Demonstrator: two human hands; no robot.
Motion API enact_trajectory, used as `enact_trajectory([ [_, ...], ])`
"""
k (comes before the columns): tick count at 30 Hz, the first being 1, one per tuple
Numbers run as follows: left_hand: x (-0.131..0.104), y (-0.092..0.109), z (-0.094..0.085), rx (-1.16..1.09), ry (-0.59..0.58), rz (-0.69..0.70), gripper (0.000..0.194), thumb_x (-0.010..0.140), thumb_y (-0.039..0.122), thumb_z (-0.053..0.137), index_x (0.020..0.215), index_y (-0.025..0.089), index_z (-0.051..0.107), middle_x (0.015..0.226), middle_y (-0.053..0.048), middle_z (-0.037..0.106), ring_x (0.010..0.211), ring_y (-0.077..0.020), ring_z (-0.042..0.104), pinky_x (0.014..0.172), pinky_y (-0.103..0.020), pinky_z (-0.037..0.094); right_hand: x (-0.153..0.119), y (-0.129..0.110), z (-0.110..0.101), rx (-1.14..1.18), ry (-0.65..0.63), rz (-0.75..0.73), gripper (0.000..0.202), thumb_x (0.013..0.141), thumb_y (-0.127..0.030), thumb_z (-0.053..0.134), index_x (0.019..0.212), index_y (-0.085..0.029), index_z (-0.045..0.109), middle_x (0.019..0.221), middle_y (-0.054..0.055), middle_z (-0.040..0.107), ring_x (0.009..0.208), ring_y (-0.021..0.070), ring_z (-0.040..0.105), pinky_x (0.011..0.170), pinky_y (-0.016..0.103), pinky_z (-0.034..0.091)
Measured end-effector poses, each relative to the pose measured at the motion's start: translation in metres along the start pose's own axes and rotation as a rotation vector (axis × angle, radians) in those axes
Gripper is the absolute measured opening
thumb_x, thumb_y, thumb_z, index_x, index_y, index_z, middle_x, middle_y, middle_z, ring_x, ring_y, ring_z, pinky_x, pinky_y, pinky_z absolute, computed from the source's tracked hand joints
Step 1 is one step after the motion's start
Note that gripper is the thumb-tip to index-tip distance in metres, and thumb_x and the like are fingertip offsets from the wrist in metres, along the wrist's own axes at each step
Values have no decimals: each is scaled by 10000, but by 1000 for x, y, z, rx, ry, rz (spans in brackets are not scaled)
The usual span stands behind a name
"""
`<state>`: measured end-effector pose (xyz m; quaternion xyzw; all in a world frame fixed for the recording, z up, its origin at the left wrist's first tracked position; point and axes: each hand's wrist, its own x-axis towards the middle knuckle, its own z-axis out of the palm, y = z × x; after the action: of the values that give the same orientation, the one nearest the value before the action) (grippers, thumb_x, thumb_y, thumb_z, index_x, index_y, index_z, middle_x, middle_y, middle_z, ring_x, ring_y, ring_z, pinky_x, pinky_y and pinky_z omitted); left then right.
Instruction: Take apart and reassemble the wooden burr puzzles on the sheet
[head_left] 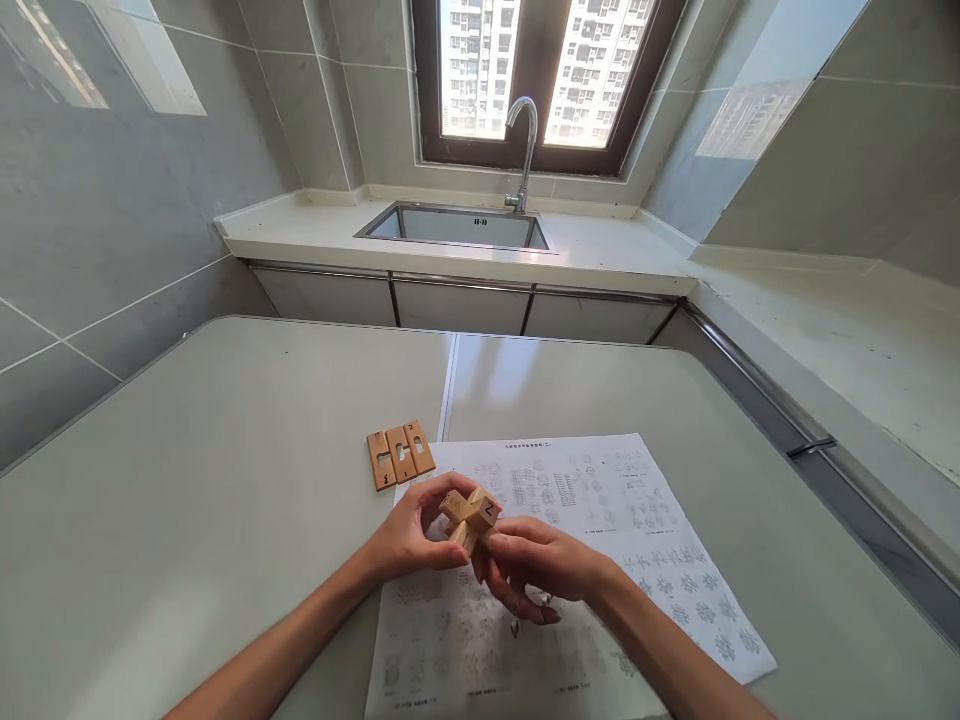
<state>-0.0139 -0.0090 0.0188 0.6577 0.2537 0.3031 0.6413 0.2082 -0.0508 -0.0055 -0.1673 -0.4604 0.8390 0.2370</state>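
A small wooden burr puzzle (pixel 471 515) of crossed blocks, one end marked with a 2, is held up above a printed sheet. My left hand (pixel 420 530) grips it from the left, thumb below and fingers behind. On the other side my right hand (pixel 536 565) pinches its lower right part with thumb and forefinger, the other fingers curled beneath. Under both hands lies the white instruction sheet (pixel 675 600), covered in small diagrams. Several flat wooden pieces (pixel 401 453) with cut-outs and numbers lie side by side behind my left hand.
The pale table (pixel 225 480) has a seam (pixel 448 385) running away from me. Beyond it stands a counter (pixel 300 225) with a sink (pixel 465 228) and tap (pixel 529 150) beneath a window. Another counter (pixel 825 310) runs along the right.
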Motion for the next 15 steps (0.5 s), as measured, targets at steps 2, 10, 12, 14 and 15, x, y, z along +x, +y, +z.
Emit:
enact_trajectory([
  [2, -1, 0, 0, 69, 57, 0, 670, 662, 680, 878, 1076, 195, 671, 1082, -99, 750, 1017, -284, 700, 903, -374, 552, -1, -4, 4, -147, 111, -29, 404, 1035, -570, 560, 935, -178, 565, 608, -59, 571, 386, 72, 467, 344, 176, 366],
  [10, -2, 3, 2, 229, 151, 44, 563, 727, 549, 884, 1122, 235, 634, 1173, -96, 748, 1101, -297, 700, 982, -395, 534, 5, 2, 17, -585, 496, -191, 292, 1091, -472, 449, 973, -216, 529, 619, -63, 530, 503, 109, 458, 521, 248, 380],
  [12, -2, 2, 1, 248, 152, 42, 563, 724, 546, 889, 1120, 234, 639, 1157, -92, 751, 1094, -295, 701, 977, -388, 534, 6, 6, 15, -606, 514, -202, 265, 1087, -443, 456, 954, -224, 522, 634, -56, 545, 516, 115, 468, 534, 254, 376],
  [14, -3, 2, 1, 276, 157, 32, 565, 726, 554, 885, 1119, 227, 644, 1122, -85, 752, 1065, -287, 702, 958, -378, 535, 6, 10, 12, -602, 522, -207, 253, 1086, -422, 452, 933, -230, 511, 635, -53, 558, 510, 117, 465, 529, 255, 368],
  [15, -3, 1, 1, 285, 160, 29, 566, 728, 560, 882, 1117, 223, 645, 1103, -82, 752, 1048, -282, 703, 946, -374, 536, 6, 12, 11, -602, 528, -211, 249, 1086, -413, 447, 928, -232, 509, 633, -52, 562, 507, 118, 464, 527, 255, 367],
])
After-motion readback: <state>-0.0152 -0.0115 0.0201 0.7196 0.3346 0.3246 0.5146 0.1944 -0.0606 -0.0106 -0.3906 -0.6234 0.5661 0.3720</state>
